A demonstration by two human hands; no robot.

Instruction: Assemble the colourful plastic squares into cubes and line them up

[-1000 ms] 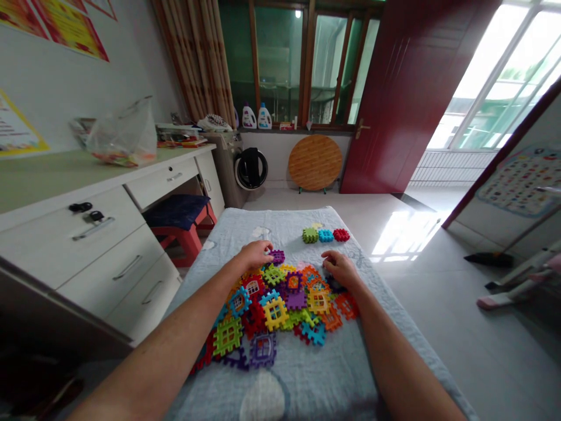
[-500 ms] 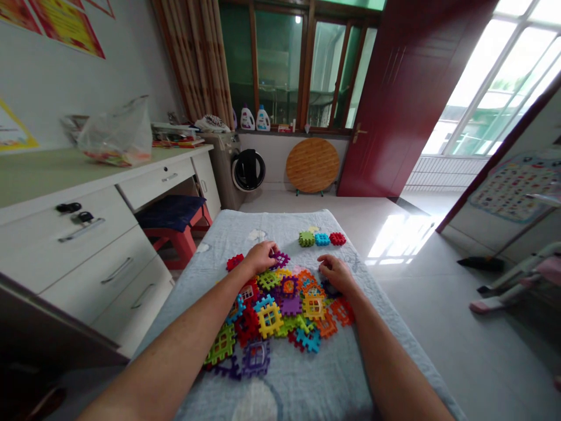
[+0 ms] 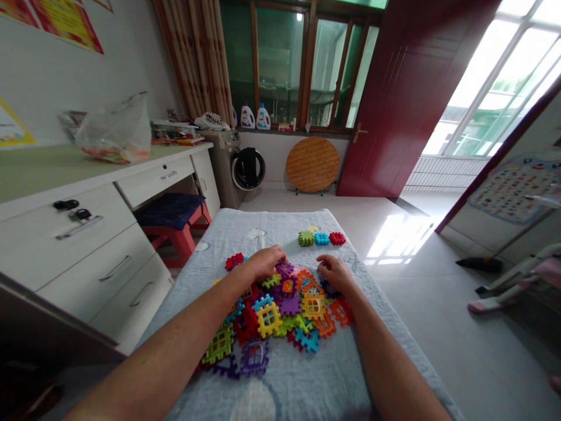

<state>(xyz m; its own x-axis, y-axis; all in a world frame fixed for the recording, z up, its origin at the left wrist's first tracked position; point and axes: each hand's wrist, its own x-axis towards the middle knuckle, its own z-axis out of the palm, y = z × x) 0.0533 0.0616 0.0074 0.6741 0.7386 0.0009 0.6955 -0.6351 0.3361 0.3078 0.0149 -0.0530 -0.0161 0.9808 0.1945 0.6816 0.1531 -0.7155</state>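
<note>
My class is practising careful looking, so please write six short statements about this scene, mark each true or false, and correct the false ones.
1. The left hand is at the far side of the pile of interlocking plastic blocks. True.
2. The right hand is at the pile's left edge. False: the right hand is at its right side.
3. Beyond the pile sit, left to right, a green block, a blue block and a red block. True.
4. The pile lies on bare wood. False: it lies on a pale blue cloth.
5. White bottles stand on the windowsill. True.
6. The round wooden tabletop lies flat. False: the round wooden tabletop stands on edge.
</note>
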